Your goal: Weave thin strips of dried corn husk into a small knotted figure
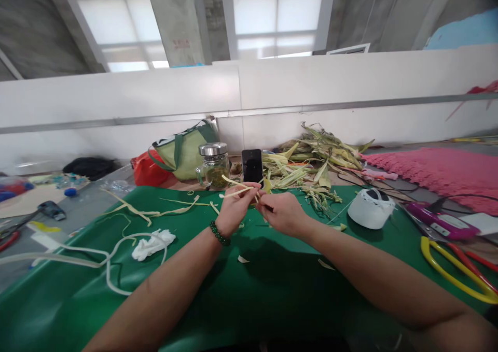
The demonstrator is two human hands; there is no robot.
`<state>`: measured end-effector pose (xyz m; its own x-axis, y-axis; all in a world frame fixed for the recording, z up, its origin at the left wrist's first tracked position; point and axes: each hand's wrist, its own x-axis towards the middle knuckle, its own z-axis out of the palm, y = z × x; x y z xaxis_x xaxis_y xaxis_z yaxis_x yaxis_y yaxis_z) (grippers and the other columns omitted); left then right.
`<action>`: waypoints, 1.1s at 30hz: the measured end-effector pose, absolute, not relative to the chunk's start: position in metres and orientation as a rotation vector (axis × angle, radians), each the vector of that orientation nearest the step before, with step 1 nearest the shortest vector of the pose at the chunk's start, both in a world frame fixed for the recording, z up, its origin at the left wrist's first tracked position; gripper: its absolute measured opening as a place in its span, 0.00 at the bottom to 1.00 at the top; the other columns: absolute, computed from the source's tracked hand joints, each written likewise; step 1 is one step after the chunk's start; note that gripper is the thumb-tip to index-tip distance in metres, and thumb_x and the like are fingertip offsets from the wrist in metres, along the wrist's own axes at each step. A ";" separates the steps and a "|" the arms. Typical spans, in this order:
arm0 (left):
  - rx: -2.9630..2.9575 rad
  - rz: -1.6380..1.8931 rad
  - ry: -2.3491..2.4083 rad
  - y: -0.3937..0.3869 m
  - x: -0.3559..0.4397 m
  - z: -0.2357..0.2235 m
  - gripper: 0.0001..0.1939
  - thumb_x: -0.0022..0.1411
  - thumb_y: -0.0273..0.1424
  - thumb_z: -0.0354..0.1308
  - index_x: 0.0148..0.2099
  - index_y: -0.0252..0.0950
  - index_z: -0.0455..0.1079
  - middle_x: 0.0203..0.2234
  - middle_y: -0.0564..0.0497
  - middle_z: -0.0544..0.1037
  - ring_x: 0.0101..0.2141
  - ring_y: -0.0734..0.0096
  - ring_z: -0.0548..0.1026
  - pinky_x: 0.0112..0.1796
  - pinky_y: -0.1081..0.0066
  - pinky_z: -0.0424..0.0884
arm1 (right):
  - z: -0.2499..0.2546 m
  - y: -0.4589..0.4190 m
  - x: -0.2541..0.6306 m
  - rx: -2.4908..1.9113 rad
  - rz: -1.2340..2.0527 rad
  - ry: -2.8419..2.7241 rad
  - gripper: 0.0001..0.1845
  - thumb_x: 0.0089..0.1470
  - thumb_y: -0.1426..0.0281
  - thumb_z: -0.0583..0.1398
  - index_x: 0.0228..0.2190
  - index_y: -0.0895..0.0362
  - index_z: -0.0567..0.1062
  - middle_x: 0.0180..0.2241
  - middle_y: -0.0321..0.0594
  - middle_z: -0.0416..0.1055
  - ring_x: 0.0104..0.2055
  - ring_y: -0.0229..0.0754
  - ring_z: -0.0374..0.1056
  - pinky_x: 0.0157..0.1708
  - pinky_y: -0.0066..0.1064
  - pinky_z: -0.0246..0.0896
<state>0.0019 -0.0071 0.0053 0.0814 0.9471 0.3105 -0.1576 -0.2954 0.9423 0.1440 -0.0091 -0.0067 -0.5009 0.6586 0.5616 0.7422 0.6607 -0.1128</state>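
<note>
Over the green mat (272, 295), my left hand (232, 209) pinches pale yellow corn husk strips (235, 192) whose ends stick out past the fingers to the left. A dark green bead bracelet (219, 234) circles that wrist. My right hand (287, 213) is closed close beside it, with thumb and fingers gripping the strips' other end; its fingertips partly hide the meeting point. Just behind both hands, a black phone (252, 164) stands upright. Loose husk strips (171, 212) and small scraps (243, 259) lie on the mat.
At the back are a glass jar (215, 173), a green bag (182, 152) and a heap of corn husks (322, 150). White thread spool (371, 209), purple glue gun (441, 221) and yellow-handled scissors (451, 274) lie right. White tubing (111, 258) and crumpled tissue (153, 244) lie left.
</note>
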 end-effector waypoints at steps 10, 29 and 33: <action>1.490 1.367 0.938 -0.003 -0.003 0.003 0.12 0.46 0.36 0.65 0.30 0.31 0.76 0.22 0.47 0.79 0.26 0.69 0.74 0.30 0.72 0.68 | -0.005 -0.006 0.148 -1.047 -0.105 -2.228 0.21 0.56 0.57 0.55 0.18 0.57 0.67 0.17 0.35 0.65 0.20 0.34 0.56 0.23 0.28 0.40; 1.723 1.107 0.875 -0.012 0.004 0.003 0.07 0.49 0.31 0.60 0.24 0.33 0.76 0.19 0.51 0.79 0.24 0.67 0.75 0.29 0.71 0.70 | 0.014 -0.003 0.160 -0.812 0.312 -2.040 0.14 0.54 0.66 0.56 0.20 0.58 0.67 0.20 0.34 0.64 0.23 0.33 0.58 0.25 0.26 0.51; 1.533 1.078 0.822 -0.016 0.002 0.009 0.12 0.47 0.38 0.65 0.31 0.34 0.78 0.23 0.48 0.81 0.29 0.61 0.79 0.33 0.67 0.73 | 0.015 0.000 0.161 -0.776 0.536 -1.795 0.15 0.51 0.64 0.58 0.18 0.57 0.67 0.17 0.32 0.62 0.20 0.32 0.54 0.20 0.26 0.48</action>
<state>0.0024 -0.0159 0.0085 0.3600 0.9072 0.2178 -0.0297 -0.2223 0.9745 0.1608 -0.0001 0.0146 -0.2304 0.7258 0.6482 0.2512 0.6879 -0.6810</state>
